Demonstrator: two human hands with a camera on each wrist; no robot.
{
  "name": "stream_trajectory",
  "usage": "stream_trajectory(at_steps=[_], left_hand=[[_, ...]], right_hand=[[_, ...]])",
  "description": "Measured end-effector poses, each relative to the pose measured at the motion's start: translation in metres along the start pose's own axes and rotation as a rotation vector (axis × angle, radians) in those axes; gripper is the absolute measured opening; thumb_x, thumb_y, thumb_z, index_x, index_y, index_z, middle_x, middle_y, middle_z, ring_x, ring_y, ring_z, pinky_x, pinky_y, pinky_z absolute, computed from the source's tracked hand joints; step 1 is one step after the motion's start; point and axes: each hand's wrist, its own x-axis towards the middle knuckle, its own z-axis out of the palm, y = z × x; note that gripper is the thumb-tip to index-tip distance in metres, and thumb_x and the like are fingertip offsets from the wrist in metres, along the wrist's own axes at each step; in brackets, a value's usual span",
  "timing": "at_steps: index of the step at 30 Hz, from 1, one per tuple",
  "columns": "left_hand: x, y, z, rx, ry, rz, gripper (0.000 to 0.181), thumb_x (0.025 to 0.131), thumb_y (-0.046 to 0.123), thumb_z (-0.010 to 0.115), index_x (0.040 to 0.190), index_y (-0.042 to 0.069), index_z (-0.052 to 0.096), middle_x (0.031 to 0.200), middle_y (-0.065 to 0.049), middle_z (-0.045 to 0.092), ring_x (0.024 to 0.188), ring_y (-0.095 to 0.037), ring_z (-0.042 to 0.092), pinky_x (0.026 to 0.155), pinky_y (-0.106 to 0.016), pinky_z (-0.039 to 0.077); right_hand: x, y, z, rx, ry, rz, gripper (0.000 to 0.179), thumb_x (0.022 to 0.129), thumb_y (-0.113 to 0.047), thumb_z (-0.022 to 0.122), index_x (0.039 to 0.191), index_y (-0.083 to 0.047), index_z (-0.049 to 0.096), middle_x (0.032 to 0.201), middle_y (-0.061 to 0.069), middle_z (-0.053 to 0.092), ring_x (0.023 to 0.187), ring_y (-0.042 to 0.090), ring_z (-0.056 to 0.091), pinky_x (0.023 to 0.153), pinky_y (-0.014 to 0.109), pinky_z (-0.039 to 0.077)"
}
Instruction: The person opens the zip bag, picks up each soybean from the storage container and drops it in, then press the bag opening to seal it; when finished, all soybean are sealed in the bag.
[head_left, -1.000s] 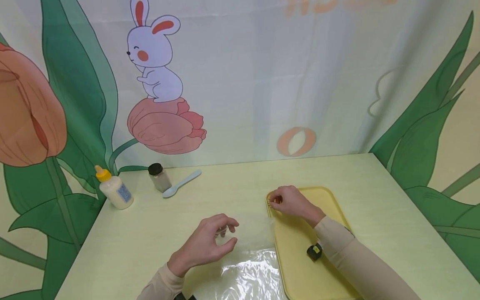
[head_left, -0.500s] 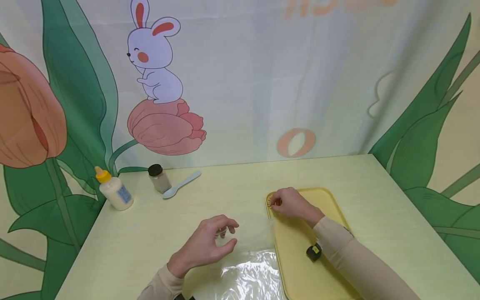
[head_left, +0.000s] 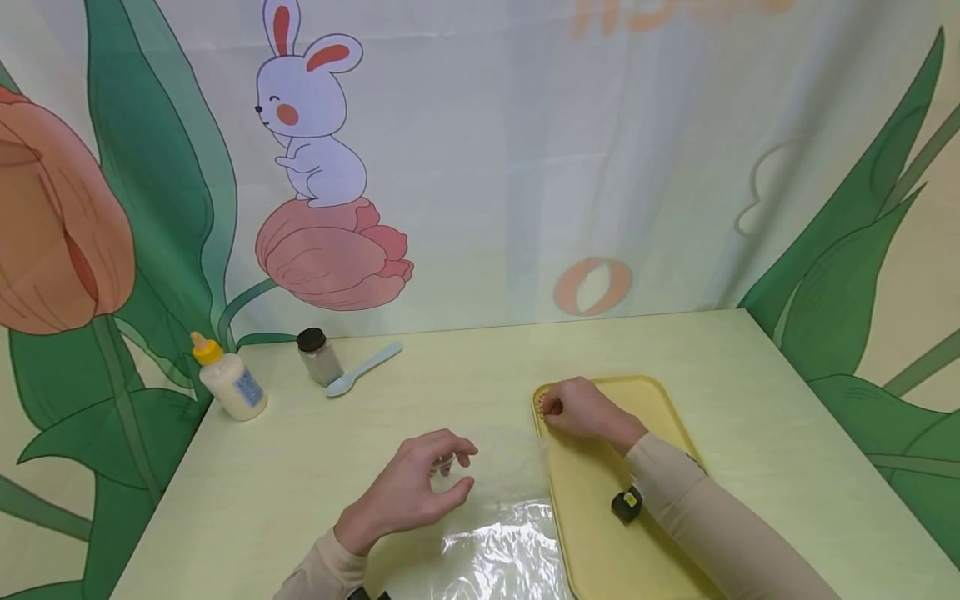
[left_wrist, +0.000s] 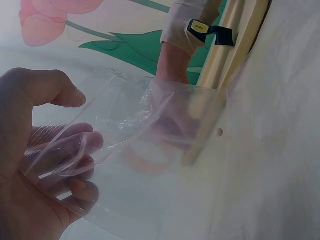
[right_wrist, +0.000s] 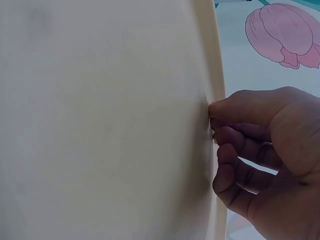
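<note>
My left hand [head_left: 408,483] holds a clear plastic zip bag [left_wrist: 135,115] at its mouth, the thumb apart from the curled fingers. The bag spreads toward the tray's left edge. At the far left corner of the yellow tray [head_left: 600,517], my right hand [head_left: 588,408] reaches down with curled fingers into small beige beads [head_left: 540,406]. The right wrist view has the thumb and forefinger drawn together at the tray's rim, with a yellowish bit beside them; the fingertips are partly hidden. A single small round bead [left_wrist: 220,132] shows beyond the bag in the left wrist view.
A glue bottle [head_left: 232,385] with a yellow cap stands at the table's left edge. Beside it are a black-lidded jar [head_left: 320,357] and a pale blue spoon [head_left: 363,369]. Shiny clear plastic [head_left: 502,550] lies at the front, left of the tray. A printed curtain [head_left: 480,167] hangs behind.
My right hand has shifted slightly at the tray's corner, and more of the beads show beside its fingertips. The left hand and the bag stay in place.
</note>
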Motion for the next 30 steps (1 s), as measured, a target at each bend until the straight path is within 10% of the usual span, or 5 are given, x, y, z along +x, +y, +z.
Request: stream_trajectory(at_steps=[30], left_hand=[[0.0,0.002,-0.001,0.011,-0.006,0.007,0.029,0.079,0.012,0.073,0.106,0.01,0.067,0.087,0.004,0.064,0.069,-0.008,0.055,0.065,-0.023,0.05]], right_hand=[[-0.005,-0.004,-0.014,0.037,0.052,0.01,0.009,0.081,-0.009,0.068,0.075,-0.015,0.072,0.068,-0.01,0.059,0.063,0.007,0.049,0.063,0.024,0.043]])
